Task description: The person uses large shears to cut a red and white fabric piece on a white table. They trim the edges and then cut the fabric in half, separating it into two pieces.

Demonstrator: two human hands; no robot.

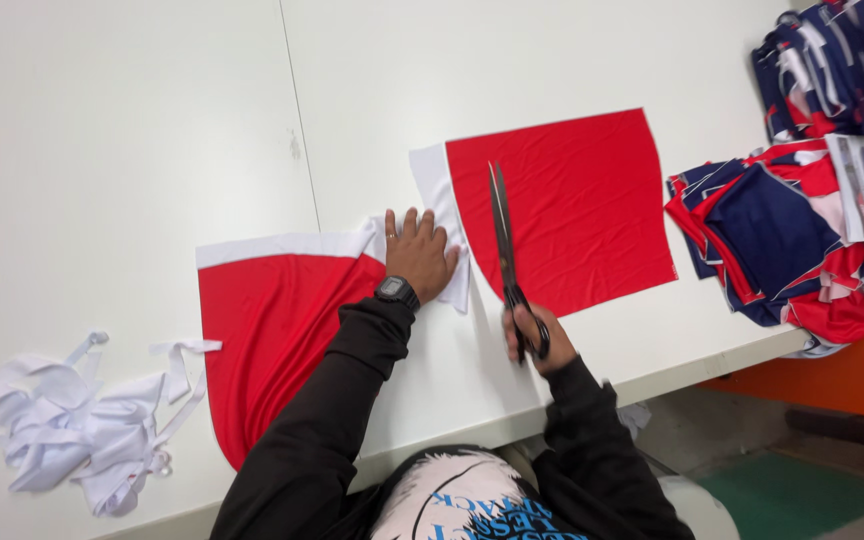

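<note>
Pressing flat on the white cloth strip [444,215], the left hand [418,255] lies palm down with fingers spread, its grip released and grasping nothing, holding the cloth against the white worktop [122,130]. The right hand [534,340], nearer the body, has its grip clenched through the handles of long black scissors [505,255], whose blades point to the far side and lie closed or almost closed over the left part of the red cloth panel [577,205], just beside its white border. A second red cloth piece [267,340] with a white band along its far edge lies to the left, partly under the left sleeve.

To do this step well, as I judge it, the flat hand should stay close to the blades but clear of their path, keeping the cloth smooth so no fold slips between them. The lower blade is best kept resting on the worktop, so the cloth is not lifted. The line where red meets white is a good guide to follow.

White cloth scraps [82,425] sit in a heap at the near left. A stack of navy, red and white cloth pieces [777,235] lies at the right edge, with another pile [837,65] at the far right.
</note>
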